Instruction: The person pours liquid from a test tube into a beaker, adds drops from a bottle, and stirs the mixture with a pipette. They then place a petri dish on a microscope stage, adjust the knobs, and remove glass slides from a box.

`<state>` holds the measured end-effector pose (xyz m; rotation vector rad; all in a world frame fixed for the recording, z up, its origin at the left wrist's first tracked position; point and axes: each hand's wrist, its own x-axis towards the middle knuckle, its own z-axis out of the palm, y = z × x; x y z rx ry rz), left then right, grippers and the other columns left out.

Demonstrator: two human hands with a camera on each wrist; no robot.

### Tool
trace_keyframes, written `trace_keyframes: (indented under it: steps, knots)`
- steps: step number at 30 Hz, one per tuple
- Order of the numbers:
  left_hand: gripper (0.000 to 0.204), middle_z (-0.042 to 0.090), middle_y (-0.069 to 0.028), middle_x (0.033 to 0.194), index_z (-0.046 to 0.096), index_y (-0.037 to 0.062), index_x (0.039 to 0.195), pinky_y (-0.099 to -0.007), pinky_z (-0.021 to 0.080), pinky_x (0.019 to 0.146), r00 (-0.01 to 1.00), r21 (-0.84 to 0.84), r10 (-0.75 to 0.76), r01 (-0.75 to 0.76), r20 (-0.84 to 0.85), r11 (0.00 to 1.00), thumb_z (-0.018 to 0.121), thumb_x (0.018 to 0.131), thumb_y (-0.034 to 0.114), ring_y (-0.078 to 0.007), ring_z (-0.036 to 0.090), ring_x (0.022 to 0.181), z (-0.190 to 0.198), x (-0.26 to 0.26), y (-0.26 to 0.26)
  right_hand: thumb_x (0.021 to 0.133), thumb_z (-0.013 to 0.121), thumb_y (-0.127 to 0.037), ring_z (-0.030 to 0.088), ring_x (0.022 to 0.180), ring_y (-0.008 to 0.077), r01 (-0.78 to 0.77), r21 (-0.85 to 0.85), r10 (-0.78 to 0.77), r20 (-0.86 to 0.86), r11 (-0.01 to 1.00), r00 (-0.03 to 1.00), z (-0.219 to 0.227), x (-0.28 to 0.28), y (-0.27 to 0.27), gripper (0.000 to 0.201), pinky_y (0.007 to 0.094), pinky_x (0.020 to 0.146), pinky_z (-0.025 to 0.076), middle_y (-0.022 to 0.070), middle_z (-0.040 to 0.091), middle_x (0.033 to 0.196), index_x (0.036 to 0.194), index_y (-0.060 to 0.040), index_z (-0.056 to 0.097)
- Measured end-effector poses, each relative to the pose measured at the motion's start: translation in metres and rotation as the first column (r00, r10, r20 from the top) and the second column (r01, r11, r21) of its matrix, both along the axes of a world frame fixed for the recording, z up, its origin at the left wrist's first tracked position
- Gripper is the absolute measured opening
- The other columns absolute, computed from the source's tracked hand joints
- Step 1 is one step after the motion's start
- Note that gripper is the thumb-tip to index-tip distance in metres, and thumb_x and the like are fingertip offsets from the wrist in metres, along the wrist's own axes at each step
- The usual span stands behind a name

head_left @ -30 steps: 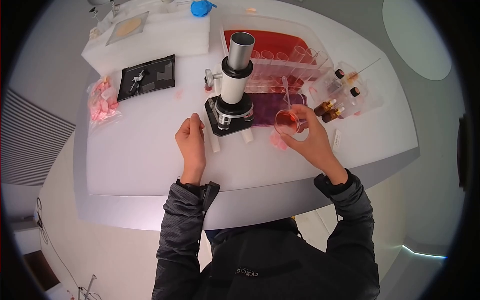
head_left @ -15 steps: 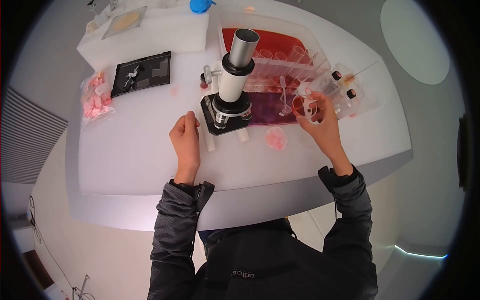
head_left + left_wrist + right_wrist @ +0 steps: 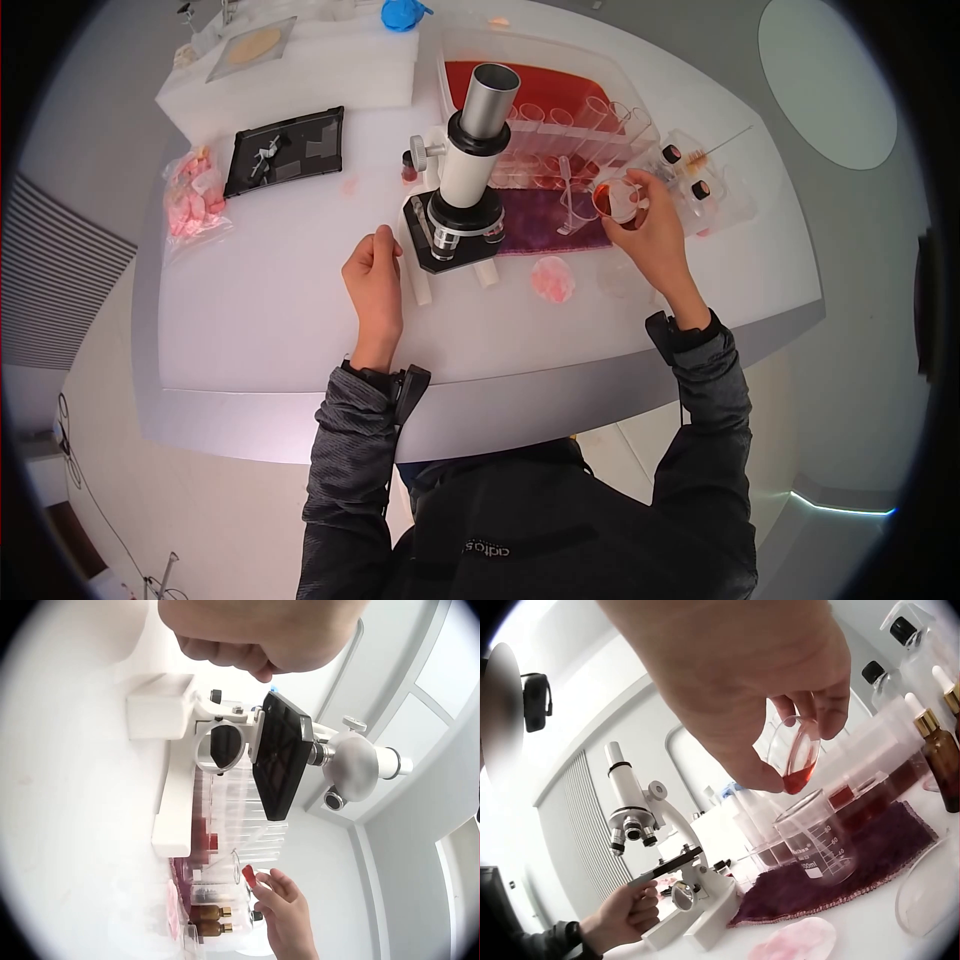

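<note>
With thumb and fingers my right hand (image 3: 655, 240) pinches the rim of a small clear petri dish (image 3: 781, 746). The dish is tipped steeply, and red liquid (image 3: 801, 778) has pooled at its lower edge, right over the mouth of a glass beaker (image 3: 821, 851). That beaker stands on a dark purple cloth (image 3: 780, 896), with a plastic dropper (image 3: 566, 185) leaning in it. My left hand (image 3: 373, 285) holds nothing, its fingers curled into a fist, close to the front left of a white microscope (image 3: 466, 175). A round pink pad (image 3: 552, 279) lies in front of the cloth.
Behind the cloth, test tubes (image 3: 560, 118) stand by a clear bin with a red bottom (image 3: 550, 75). Brown dropper bottles (image 3: 939, 761) and black-capped bottles (image 3: 700, 190) are at the right. A clear dish (image 3: 930, 892) lies right of the pad; a bag of pink pieces (image 3: 195, 200) sits left.
My right hand has carried the petri dish rightward from above the pink pad to the beaker and tipped it, its liquid now at the lower edge. My left hand stays by the microscope.
</note>
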<state>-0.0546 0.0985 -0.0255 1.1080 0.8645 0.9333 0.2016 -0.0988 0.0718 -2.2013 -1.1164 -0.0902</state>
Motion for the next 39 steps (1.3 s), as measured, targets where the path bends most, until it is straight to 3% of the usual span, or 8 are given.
trace_keyframes:
  steps: [5,16,25,28,31,39]
  knots:
    - [0.04,0.034,0.0077,0.055,0.051,0.0056,0.067,-0.0244,0.02,0.049,1.0,-0.02,0.008,-0.008,-0.021,1.0,0.055,0.1,0.027,-0.0027,0.026,0.052,0.008,0.001,-0.002,0.07,0.078,-0.011,0.059,0.105,0.0315,0.018,-0.081,-0.009,0.112,0.997,0.994,0.009,-0.006,0.005,0.063,0.0389,0.089,0.049,0.0148,0.059,0.117,0.127,-0.0057,0.051]
    - [0.04,0.035,0.0076,0.055,0.052,0.0051,0.067,-0.024,0.02,0.048,1.0,-0.035,0.003,-0.003,-0.007,0.999,0.056,0.1,0.027,-0.0024,0.027,0.051,0.006,0.001,0.0,0.069,0.076,-0.004,0.057,0.108,0.032,-0.048,-0.146,0.1,0.374,0.988,0.922,0.02,-0.017,0.012,0.06,0.0395,0.087,0.05,0.0116,0.06,0.12,0.124,-0.0057,0.052]
    - [0.04,0.039,0.0062,0.055,0.053,0.0044,0.067,-0.0236,0.024,0.05,0.999,-0.016,0.009,-0.009,-0.044,1.0,0.056,0.099,0.028,-0.0033,0.031,0.053,0.007,0.0,0.0,0.063,0.072,0.002,0.055,0.111,0.0338,-0.145,-0.252,0.267,0.565,0.957,0.781,0.017,-0.011,0.015,0.064,0.0424,0.088,0.049,0.0139,0.057,0.124,0.123,-0.0046,0.05]
    - [0.04,0.038,0.0061,0.055,0.053,0.0043,0.066,-0.0239,0.024,0.05,0.998,-0.009,0.011,-0.011,-0.055,1.0,0.056,0.099,0.027,-0.0034,0.031,0.053,0.009,0.0,-0.001,0.065,0.068,0.002,0.057,0.11,0.0311,-0.152,-0.284,0.302,0.617,0.947,0.726,0.017,-0.014,0.018,0.055,0.0411,0.085,0.05,0.013,0.058,0.123,0.118,-0.0037,0.054]
    - [0.041,0.037,0.0063,0.055,0.053,0.0046,0.066,-0.0242,0.023,0.049,0.999,-0.007,0.019,-0.019,-0.049,1.0,0.056,0.099,0.028,-0.0034,0.03,0.052,0.008,0.001,0.0,0.076,0.058,-0.003,0.058,0.109,0.0288,-0.144,-0.349,0.354,0.671,0.926,0.651,0.017,-0.015,0.021,0.042,0.0384,0.085,0.051,0.0148,0.059,0.123,0.118,-0.0006,0.058]
    - [0.04,0.035,0.0073,0.054,0.052,0.0057,0.067,-0.0243,0.02,0.048,1.0,-0.003,0.002,-0.002,-0.003,1.0,0.055,0.1,0.028,-0.0026,0.027,0.05,0.006,-0.001,-0.001,0.077,0.058,-0.006,0.057,0.104,0.0243,-0.169,-0.414,0.433,0.706,0.894,0.56,0.029,-0.027,0.024,0.049,0.0324,0.079,0.047,0.012,0.057,0.121,0.126,0.0011,0.054]
